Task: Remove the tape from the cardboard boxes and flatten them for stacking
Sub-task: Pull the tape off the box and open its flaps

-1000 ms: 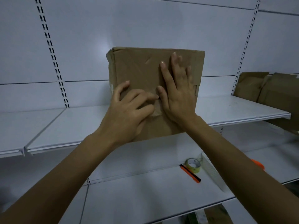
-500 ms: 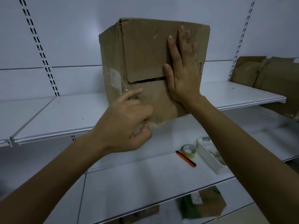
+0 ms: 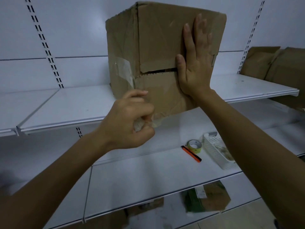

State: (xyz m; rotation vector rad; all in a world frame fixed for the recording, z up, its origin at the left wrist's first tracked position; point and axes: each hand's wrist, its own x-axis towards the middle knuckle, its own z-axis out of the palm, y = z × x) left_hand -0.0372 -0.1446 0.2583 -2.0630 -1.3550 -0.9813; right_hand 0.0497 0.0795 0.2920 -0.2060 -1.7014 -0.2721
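Note:
A brown cardboard box [image 3: 158,40] stands on the upper white shelf [image 3: 66,106], its flap face turned toward me with a dark slit between the two flaps. My right hand [image 3: 195,63] lies flat on that face, fingers straight and pointing up, across the right end of the slit. Below the box's left corner, my left hand [image 3: 130,119] pinches a crumpled strip of clear tape [image 3: 123,70]. The strip runs from my fingers up to the box's left side, where it still sticks.
On the lower shelf [image 3: 140,176] lie a roll of tape [image 3: 194,146], an orange-and-black cutter [image 3: 191,154] and a white perforated basket [image 3: 217,151]. More brown cardboard [image 3: 272,63] leans at the right end of the upper shelf. Cardboard and green packaging [image 3: 206,197] lie beneath.
My left hand has pulled down and left off the box face, peeling the clear tape away from the flap seam. The slit between the flaps is now exposed. My right hand stays pressed flat.

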